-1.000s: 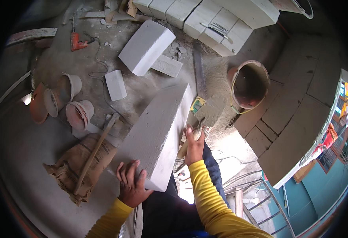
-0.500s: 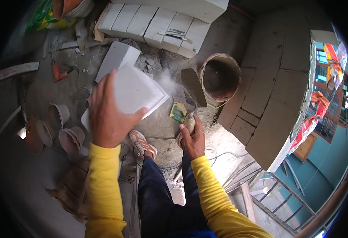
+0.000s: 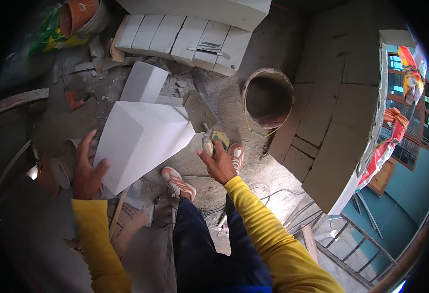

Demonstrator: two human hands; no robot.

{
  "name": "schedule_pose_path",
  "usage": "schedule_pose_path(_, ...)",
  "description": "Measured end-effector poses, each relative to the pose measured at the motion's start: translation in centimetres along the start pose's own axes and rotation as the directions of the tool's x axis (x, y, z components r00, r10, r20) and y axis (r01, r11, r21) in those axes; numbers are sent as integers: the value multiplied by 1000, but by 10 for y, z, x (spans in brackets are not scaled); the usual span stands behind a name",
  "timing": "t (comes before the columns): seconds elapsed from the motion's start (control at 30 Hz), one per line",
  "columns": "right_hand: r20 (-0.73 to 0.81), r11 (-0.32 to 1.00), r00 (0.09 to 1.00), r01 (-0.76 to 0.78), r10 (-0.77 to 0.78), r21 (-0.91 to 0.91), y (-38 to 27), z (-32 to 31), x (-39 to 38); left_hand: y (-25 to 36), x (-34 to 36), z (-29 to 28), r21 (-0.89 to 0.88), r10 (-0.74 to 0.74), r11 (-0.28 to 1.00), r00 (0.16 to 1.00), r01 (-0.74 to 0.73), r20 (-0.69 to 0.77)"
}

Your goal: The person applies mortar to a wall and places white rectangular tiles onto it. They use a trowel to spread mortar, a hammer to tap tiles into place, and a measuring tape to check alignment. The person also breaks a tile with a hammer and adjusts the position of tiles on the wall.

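A large white block (image 3: 136,141) stands in front of me, set at an angle, its pale faces turned up and toward me. Beside its left edge is my left hand (image 3: 90,168), fingers spread and holding nothing; whether the thumb touches the block I cannot tell. My right hand (image 3: 223,166) is closed round the handle of a trowel (image 3: 198,110). The grey blade lies near the block's right corner, pointing away from me. Under the trowel, a handsaw (image 3: 205,90) rests on the floor, its yellow and green handle partly hidden by my fingers.
To the right, a mortar bucket (image 3: 269,100) sits beside a grey block wall (image 3: 341,112). More white blocks (image 3: 163,36) line the far side. A red power tool (image 3: 75,100) and small pots (image 3: 60,171) lie left. Cables (image 3: 268,193) cross the floor near my shoes.
My left hand has come off the block's top toward the left and nearer me. The block now shows a different face. My right hand has carried the trowel leftward to the block.
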State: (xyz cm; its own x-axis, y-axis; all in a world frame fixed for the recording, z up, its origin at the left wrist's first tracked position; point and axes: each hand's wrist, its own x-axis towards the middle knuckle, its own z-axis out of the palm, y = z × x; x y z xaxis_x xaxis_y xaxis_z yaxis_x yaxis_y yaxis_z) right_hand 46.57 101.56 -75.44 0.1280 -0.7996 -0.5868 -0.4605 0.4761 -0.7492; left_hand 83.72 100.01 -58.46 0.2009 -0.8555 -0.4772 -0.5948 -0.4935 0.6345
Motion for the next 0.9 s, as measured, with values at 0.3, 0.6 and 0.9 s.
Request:
schedule_pose_path(0.3, -411, 682, 884, -444, 224, -581, 68, -173, 72, -154, -70, 87, -54, 295, 930, 827, -364, -479)
schedule_pose_path(0.6, -239, -18, 969, -238, 58, -971, 133, -215, 284, -113, -77, 133, -456, -311, 889, 790, 46, -527)
schedule_pose_path(0.9, 144, 323, 903, 6, 404, -946, 154, -227, 248, -24, -57, 180, -415, -146, 902, 818, -121, -557)
